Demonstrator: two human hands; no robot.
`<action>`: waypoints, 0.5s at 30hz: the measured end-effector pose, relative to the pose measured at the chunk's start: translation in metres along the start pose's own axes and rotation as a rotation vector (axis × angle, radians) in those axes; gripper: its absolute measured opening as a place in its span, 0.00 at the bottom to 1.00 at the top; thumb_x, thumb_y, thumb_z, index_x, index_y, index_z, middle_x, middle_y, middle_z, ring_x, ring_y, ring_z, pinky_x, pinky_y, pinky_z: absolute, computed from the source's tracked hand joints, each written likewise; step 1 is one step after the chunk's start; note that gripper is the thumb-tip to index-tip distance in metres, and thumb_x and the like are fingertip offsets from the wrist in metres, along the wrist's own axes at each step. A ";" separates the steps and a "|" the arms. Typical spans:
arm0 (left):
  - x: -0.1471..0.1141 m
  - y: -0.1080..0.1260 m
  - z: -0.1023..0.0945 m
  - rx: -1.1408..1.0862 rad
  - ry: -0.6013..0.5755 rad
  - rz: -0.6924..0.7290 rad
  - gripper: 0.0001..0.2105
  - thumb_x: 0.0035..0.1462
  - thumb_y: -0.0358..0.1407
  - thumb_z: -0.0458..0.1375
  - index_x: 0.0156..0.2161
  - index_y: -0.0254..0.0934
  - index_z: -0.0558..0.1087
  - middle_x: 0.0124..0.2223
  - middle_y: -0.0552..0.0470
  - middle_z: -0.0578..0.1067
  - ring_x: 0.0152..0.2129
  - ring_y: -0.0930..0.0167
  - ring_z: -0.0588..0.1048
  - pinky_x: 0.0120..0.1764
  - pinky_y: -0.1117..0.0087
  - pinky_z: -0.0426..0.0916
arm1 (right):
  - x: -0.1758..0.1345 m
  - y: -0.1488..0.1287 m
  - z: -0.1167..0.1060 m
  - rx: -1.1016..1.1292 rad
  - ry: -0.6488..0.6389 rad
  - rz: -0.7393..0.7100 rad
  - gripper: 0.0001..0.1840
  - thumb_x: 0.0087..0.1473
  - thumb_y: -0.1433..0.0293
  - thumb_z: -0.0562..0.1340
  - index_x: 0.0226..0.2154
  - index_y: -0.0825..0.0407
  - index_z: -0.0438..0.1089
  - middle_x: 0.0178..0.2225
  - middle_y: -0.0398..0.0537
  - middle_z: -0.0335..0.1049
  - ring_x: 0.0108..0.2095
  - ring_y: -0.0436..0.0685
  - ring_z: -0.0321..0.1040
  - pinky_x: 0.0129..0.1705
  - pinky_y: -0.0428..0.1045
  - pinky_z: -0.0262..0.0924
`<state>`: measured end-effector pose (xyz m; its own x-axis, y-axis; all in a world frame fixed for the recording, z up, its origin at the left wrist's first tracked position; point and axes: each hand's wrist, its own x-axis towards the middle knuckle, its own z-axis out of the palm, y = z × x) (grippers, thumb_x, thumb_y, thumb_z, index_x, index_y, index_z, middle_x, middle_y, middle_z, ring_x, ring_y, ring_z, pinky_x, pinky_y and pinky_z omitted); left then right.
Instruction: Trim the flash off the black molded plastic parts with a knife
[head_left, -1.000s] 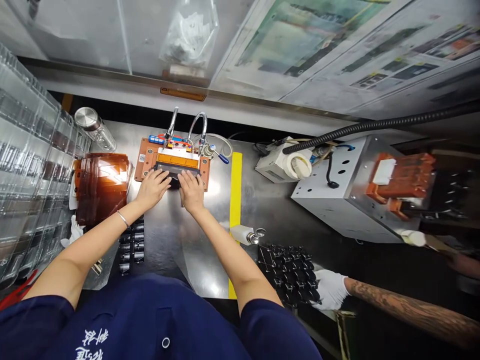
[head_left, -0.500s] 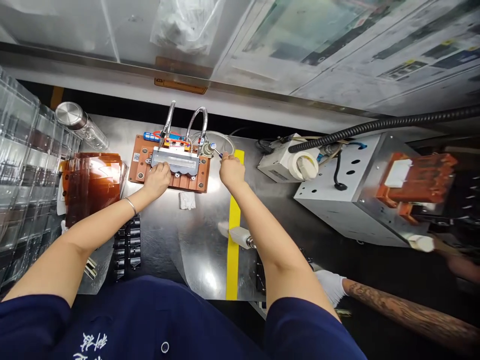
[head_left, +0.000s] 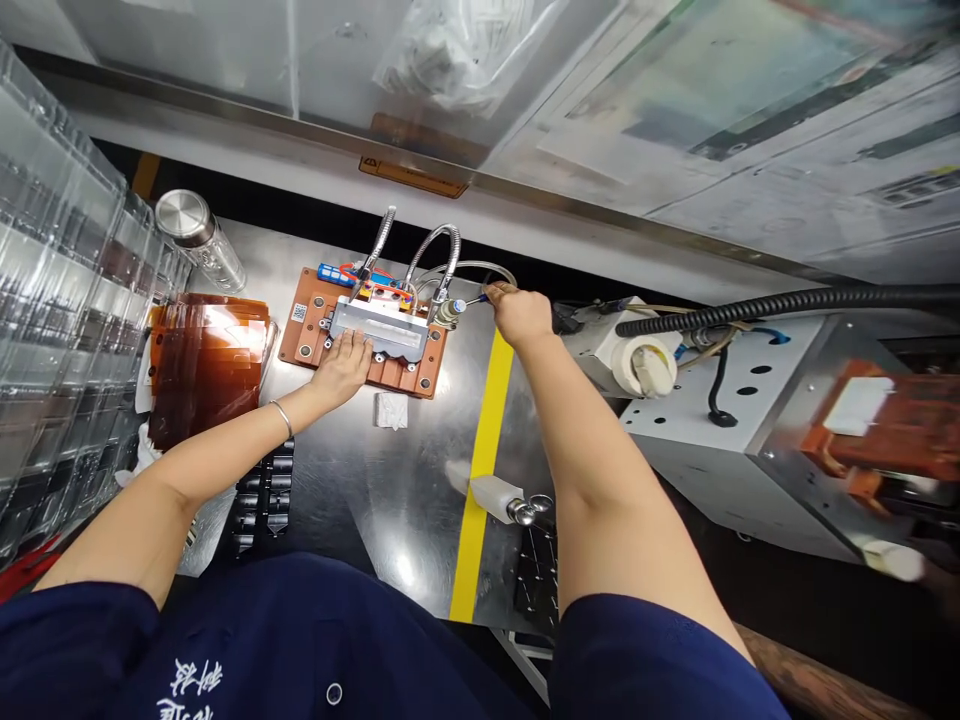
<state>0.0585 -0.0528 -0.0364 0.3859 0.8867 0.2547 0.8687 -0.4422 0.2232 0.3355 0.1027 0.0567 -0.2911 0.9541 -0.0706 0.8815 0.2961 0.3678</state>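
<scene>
A brown fixture plate (head_left: 291, 335) rests on the metal bench, with a grey housing-like part (head_left: 397, 338) across it. On the near left edge of this part lies my left hand (head_left: 345, 368), its fingers stretched out and pressing on it. My right hand (head_left: 521, 315) is closed around a thin tool (head_left: 474, 300) with a metal shaft and a blue end by the fingers. The shaft points left toward a round fitting (head_left: 451, 312) on the fixture's right side. Two flexible metal hoses (head_left: 439, 232) arch above the fixture.
To the left stand clear plastic trays (head_left: 67, 300), a glass bottle (head_left: 199, 235) and amber sheets (head_left: 214, 370). Black strips (head_left: 279, 490), a small white block (head_left: 391, 410) and a white-handled tool (head_left: 496, 497) lie nearer. A grey machine box (head_left: 720, 440) occupies the right, with a tattooed forearm below.
My right hand has drawn the thin tool back to the right, away from the fixture. My left hand has flattened on the grey part. The whole view has shifted and tilted.
</scene>
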 end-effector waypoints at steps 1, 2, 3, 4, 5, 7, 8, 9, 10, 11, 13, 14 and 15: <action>0.000 0.000 0.000 -0.003 -0.003 -0.004 0.22 0.61 0.23 0.40 0.58 0.22 0.63 0.60 0.25 0.63 0.60 0.54 0.60 0.58 0.49 0.60 | -0.002 -0.002 0.001 0.007 0.014 0.020 0.23 0.60 0.74 0.47 0.54 0.54 0.66 0.53 0.57 0.68 0.43 0.63 0.71 0.36 0.51 0.61; 0.000 0.000 0.000 -0.004 -0.007 -0.006 0.22 0.61 0.23 0.40 0.59 0.22 0.62 0.60 0.25 0.63 0.60 0.54 0.60 0.58 0.49 0.59 | -0.005 -0.004 0.002 0.014 0.027 0.042 0.24 0.60 0.74 0.47 0.55 0.54 0.66 0.53 0.57 0.69 0.42 0.63 0.71 0.35 0.51 0.61; 0.000 0.000 -0.001 -0.005 -0.014 -0.010 0.22 0.61 0.23 0.41 0.59 0.22 0.62 0.60 0.25 0.63 0.60 0.54 0.60 0.58 0.49 0.59 | -0.007 -0.007 0.003 0.022 0.035 0.063 0.24 0.60 0.74 0.46 0.55 0.54 0.65 0.53 0.57 0.68 0.41 0.63 0.71 0.35 0.51 0.60; 0.000 -0.001 -0.002 -0.007 -0.020 -0.013 0.22 0.60 0.23 0.41 0.59 0.22 0.63 0.60 0.25 0.63 0.60 0.53 0.60 0.58 0.49 0.59 | -0.009 -0.009 0.004 0.032 0.037 0.079 0.24 0.60 0.74 0.46 0.55 0.54 0.65 0.54 0.58 0.68 0.41 0.63 0.71 0.35 0.51 0.60; 0.001 -0.001 -0.002 -0.009 -0.025 -0.015 0.22 0.60 0.23 0.41 0.59 0.22 0.63 0.60 0.25 0.63 0.60 0.53 0.60 0.58 0.49 0.59 | -0.010 -0.012 0.003 0.042 0.037 0.092 0.24 0.59 0.74 0.45 0.55 0.55 0.64 0.54 0.58 0.67 0.40 0.63 0.71 0.35 0.51 0.60; 0.001 -0.002 -0.004 -0.014 -0.030 -0.018 0.22 0.60 0.23 0.41 0.58 0.22 0.63 0.60 0.25 0.63 0.60 0.53 0.61 0.58 0.50 0.59 | -0.013 -0.017 0.002 0.063 0.028 0.106 0.25 0.59 0.74 0.46 0.56 0.56 0.63 0.56 0.60 0.64 0.41 0.63 0.70 0.35 0.51 0.60; 0.001 -0.003 -0.005 -0.016 -0.029 -0.017 0.22 0.60 0.23 0.41 0.58 0.22 0.63 0.60 0.26 0.63 0.59 0.54 0.61 0.58 0.50 0.59 | -0.015 -0.020 0.001 0.071 0.021 0.111 0.25 0.58 0.74 0.46 0.57 0.56 0.61 0.57 0.61 0.62 0.41 0.63 0.70 0.36 0.52 0.61; 0.000 -0.003 -0.006 -0.018 -0.028 -0.016 0.23 0.60 0.23 0.41 0.58 0.23 0.63 0.60 0.26 0.63 0.59 0.54 0.61 0.58 0.50 0.59 | -0.018 -0.022 -0.001 0.079 0.011 0.123 0.26 0.58 0.74 0.47 0.57 0.57 0.60 0.58 0.62 0.61 0.42 0.63 0.70 0.36 0.53 0.61; 0.000 -0.003 -0.006 -0.024 -0.029 -0.016 0.23 0.60 0.23 0.41 0.59 0.23 0.63 0.60 0.27 0.63 0.59 0.54 0.61 0.57 0.49 0.60 | -0.022 -0.025 -0.002 0.086 -0.005 0.140 0.26 0.57 0.74 0.47 0.57 0.58 0.60 0.57 0.63 0.62 0.42 0.64 0.70 0.37 0.53 0.61; 0.000 -0.003 -0.007 -0.033 -0.031 -0.020 0.23 0.60 0.22 0.41 0.59 0.23 0.63 0.60 0.27 0.63 0.59 0.54 0.61 0.57 0.49 0.60 | -0.026 -0.027 -0.004 0.095 -0.026 0.164 0.25 0.57 0.73 0.48 0.57 0.59 0.60 0.56 0.63 0.63 0.42 0.65 0.70 0.38 0.54 0.61; -0.001 -0.004 -0.010 -0.060 -0.041 -0.035 0.23 0.60 0.23 0.41 0.58 0.24 0.64 0.61 0.27 0.62 0.60 0.54 0.61 0.57 0.50 0.60 | -0.038 -0.032 -0.007 0.124 -0.070 0.219 0.24 0.57 0.73 0.48 0.55 0.61 0.61 0.53 0.65 0.65 0.42 0.65 0.69 0.39 0.54 0.62; -0.001 -0.005 -0.013 -0.080 -0.045 -0.042 0.22 0.60 0.24 0.42 0.58 0.24 0.65 0.61 0.28 0.63 0.59 0.54 0.62 0.57 0.50 0.60 | -0.044 -0.035 -0.009 0.147 -0.083 0.245 0.24 0.57 0.73 0.48 0.55 0.62 0.61 0.52 0.66 0.66 0.42 0.66 0.69 0.41 0.55 0.62; 0.000 -0.007 -0.015 -0.106 -0.043 -0.048 0.21 0.61 0.25 0.43 0.57 0.25 0.66 0.60 0.29 0.64 0.59 0.55 0.63 0.58 0.51 0.59 | -0.049 -0.039 -0.011 0.178 -0.083 0.263 0.25 0.57 0.73 0.49 0.56 0.62 0.60 0.54 0.67 0.64 0.44 0.66 0.69 0.42 0.56 0.62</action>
<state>0.0481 -0.0516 -0.0235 0.3594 0.9112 0.2015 0.8495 -0.4088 0.3334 0.3112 0.0435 0.0561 -0.0199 0.9971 -0.0728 0.9758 0.0353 0.2158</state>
